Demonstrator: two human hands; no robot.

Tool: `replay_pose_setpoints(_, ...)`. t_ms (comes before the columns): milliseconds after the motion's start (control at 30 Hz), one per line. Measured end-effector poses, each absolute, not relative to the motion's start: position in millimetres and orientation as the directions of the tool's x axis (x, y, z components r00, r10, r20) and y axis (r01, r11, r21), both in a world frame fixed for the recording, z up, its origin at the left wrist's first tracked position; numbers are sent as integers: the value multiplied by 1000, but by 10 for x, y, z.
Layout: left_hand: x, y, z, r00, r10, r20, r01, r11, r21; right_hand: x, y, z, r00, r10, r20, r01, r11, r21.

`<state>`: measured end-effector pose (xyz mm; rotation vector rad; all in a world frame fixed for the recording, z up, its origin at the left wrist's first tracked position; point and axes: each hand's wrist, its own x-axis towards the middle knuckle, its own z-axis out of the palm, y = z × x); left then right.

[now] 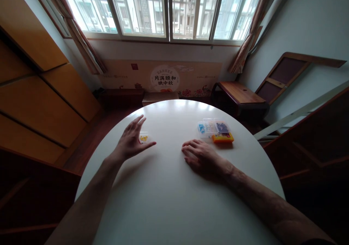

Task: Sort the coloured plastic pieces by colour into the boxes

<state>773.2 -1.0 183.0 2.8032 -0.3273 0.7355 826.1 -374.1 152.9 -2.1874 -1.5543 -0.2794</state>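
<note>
My left hand [131, 140] hovers over the round white table [163, 201] with its fingers spread, open and holding nothing. Just behind its fingers lies a small clear packet with yellow pieces [143, 138]. My right hand [201, 157] rests palm down on the table, fingers stretched flat, empty. Beyond the right hand sits a clear compartment box of small coloured pieces [214, 128] with an orange box [223, 138] at its front edge.
A low wooden bench [240, 94] stands beyond the table at the right. Wooden cabinets [40, 103] line the left wall. A printed cardboard panel [163, 78] leans under the window.
</note>
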Motion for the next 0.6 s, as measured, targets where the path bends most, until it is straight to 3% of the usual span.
replay_pose_setpoints(133,7765,338,1765,907,-171,384,-261,-945,196,8258,-3745,1505,363,843,398,927,-284,-244)
replay_pose_setpoints(400,7759,127,1715,899,-123,419,-258,-924,283,8254,-3747,1531,359,844,398,927,-272,-258)
replay_pose_setpoints(600,7726,-334,1629,882,-226,413,-392,-839,378,8243,-3756,1541,375,832,408,922,-286,-262)
